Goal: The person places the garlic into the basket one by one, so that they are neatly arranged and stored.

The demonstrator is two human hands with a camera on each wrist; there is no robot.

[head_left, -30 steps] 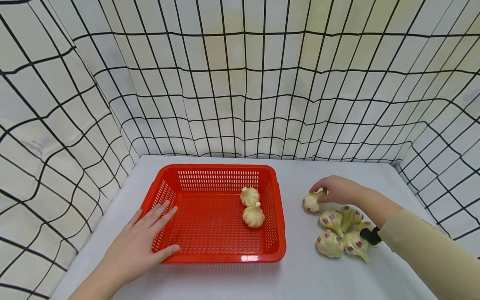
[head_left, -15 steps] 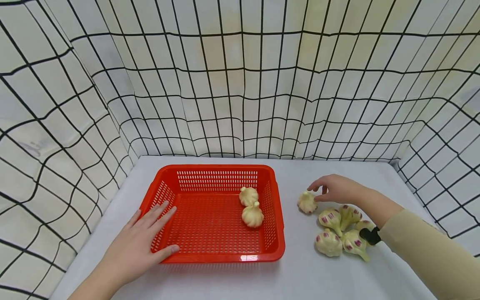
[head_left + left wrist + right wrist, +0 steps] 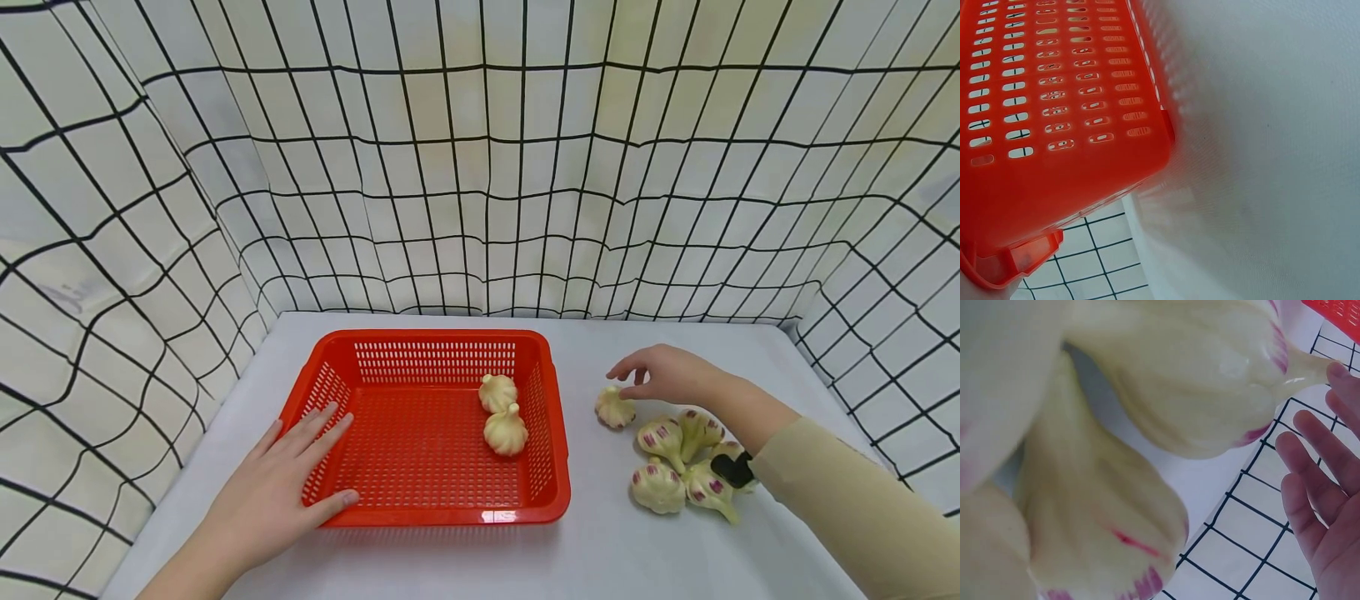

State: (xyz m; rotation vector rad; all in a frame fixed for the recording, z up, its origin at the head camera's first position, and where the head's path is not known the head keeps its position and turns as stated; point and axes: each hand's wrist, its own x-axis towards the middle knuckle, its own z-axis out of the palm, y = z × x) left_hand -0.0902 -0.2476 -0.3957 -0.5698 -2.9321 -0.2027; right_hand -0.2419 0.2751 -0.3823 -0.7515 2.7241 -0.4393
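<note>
In the head view, my left hand (image 3: 270, 492) lies over the left rim of a red plastic basket (image 3: 420, 518), fingers spread and straight. Two pale garlic bulbs (image 3: 506, 430) sit inside it at the right. Right of the basket, a single garlic bulb (image 3: 615, 408) stands stem up on the table. My right hand (image 3: 667, 375) is just above that bulb, fingers loosely bent and apart, thumb close by the stem. Relaxed fingers (image 3: 1316, 469) show in the right wrist view. The left wrist view shows the slotted basket wall (image 3: 1066, 181), with most of the left hand hidden.
Several garlic bulbs (image 3: 658, 487) with purple marks lie clustered under the right forearm, partly covered by a black wrist strap (image 3: 733, 469). A white table (image 3: 420, 567) carries everything. White cloth walls with black netting (image 3: 487, 208) enclose the back and sides.
The single bulb, earlier tilted in the right hand's fingers, now stands upright on the table. The right hand has loosened and risen slightly up and left. The left hand stays put.
</note>
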